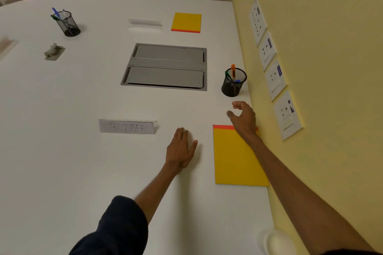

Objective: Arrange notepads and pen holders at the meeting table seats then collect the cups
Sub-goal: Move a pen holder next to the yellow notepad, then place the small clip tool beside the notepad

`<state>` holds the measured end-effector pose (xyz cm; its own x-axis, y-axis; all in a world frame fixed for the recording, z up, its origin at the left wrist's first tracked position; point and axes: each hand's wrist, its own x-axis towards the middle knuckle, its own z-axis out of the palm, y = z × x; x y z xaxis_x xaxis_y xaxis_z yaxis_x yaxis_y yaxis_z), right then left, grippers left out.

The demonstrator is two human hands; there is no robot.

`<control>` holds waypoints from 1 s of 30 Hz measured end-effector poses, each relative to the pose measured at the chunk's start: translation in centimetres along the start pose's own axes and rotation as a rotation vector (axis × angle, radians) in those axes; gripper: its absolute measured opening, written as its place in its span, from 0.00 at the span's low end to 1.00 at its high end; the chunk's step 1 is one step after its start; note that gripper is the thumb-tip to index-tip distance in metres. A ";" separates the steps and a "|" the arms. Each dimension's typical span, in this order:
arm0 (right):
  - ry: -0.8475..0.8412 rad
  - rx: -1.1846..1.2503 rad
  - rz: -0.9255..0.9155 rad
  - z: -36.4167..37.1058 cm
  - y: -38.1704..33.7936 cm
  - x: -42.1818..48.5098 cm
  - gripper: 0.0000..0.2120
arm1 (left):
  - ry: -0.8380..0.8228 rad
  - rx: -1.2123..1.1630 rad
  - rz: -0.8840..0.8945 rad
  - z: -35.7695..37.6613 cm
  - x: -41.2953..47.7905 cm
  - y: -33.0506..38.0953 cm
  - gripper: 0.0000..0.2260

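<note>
so my left hand (180,148) lies flat on the table (62,151), fingers spread, holding nothing. my right hand (243,117) hovers above the near notepad (236,159), fingers loosely curled and open, just short of the near holder (233,82). that mesh holder has an orange pen and a green one in it. the far holder (67,24) keeps blue and green pens. a second notepad (186,22) lies at the far seat. the name card (127,126) reads roughly "bitter". a white cup (276,241) sits at the near edge.
</note>
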<state>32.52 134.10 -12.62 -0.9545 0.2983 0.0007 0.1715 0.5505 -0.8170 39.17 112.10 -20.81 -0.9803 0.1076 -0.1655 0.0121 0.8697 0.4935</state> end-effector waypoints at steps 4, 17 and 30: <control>-0.011 0.039 0.054 0.0 -3.1 -4.2 0.12 | 0.087 0.000 0.062 -4.7 -3.7 0.7 0.24; -0.013 0.064 -0.060 0.6 -14.7 -17.5 0.13 | 0.165 0.038 0.112 -17.0 -15.7 -2.6 0.23; -0.085 0.059 -0.212 1.8 -23.2 -27.1 0.12 | 0.311 0.050 0.068 -25.8 -23.9 -5.0 0.24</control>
<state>54.00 111.80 5.26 -0.9851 0.1130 0.1296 -0.0472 0.5469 -0.8359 57.47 92.77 2.75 -0.9901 0.0202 0.1389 0.0814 0.8888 0.4510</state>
